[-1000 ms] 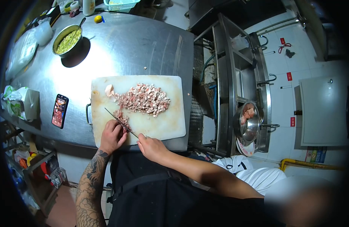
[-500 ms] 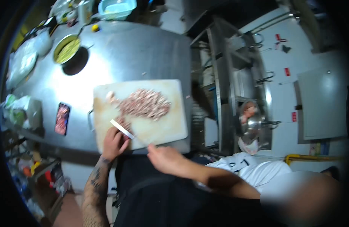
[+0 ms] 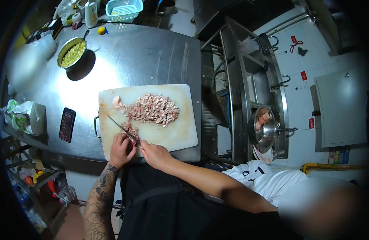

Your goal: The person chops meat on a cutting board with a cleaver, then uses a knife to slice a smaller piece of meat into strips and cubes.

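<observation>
My right hand (image 3: pixel 154 155) is closed round the handle of a kitchen knife (image 3: pixel 119 125). Its blade reaches up and left across the white cutting board (image 3: pixel 168 135), seen nearly edge-on. Curled fingers of my left hand (image 3: pixel 121 151) press on a strip of meat (image 3: pixel 132 145) right beside the blade; the hand covers part of that strip. Small cut bits lie along the knife's far side. Beyond them spreads a heap of diced meat (image 3: pixel 155 110), pink and whitish. One larger pale lump (image 3: pixel 117 101) sits at the heap's left end.
On the steel table (image 3: pixel 128 52) stand a pan of chopped yellow-green food (image 3: pixel 73 54), a phone (image 3: pixel 67 125) and a blue basket (image 3: pixel 124 9). To the right, a metal bowl (image 3: pixel 264 127) with meat pieces is at the sink. A person in a white shirt (image 3: pixel 268 178) is close on my right.
My right hand has moved left and forward with the knife, closer to my left hand. The blade has turned from showing its flat side to nearly edge-on. My left hand stays about where it was.
</observation>
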Tool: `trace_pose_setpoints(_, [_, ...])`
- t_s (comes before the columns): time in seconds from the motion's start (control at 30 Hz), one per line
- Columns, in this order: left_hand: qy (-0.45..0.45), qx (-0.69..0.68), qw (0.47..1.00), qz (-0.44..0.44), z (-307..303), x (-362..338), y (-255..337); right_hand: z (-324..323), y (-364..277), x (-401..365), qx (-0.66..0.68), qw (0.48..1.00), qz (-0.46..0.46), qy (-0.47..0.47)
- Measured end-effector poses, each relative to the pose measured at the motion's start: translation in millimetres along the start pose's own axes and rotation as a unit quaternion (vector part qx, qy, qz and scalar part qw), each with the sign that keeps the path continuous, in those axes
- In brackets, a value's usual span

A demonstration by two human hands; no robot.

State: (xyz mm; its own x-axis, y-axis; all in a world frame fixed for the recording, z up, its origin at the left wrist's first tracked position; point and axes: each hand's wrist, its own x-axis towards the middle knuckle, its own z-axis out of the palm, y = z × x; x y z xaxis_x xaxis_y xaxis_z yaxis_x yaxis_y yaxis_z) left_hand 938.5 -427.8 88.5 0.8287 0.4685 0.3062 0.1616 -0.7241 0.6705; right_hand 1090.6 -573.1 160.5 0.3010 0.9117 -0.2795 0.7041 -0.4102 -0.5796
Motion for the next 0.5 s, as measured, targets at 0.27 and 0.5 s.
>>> trace_pose_setpoints(0.27, [0.043, 0.003, 0.999, -0.016, -3.6, -7.5, -4.2, -81.4, -37.0, -35.9, -0.036, 0.997, -0.013, -0.070])
trace_pose_setpoints(0.5, [0.041, -0.009, 0.999, -0.016, -7.8, -2.1, -1.7, -82.1, -36.2, -39.6, -0.045, 0.989, 0.021, -0.139])
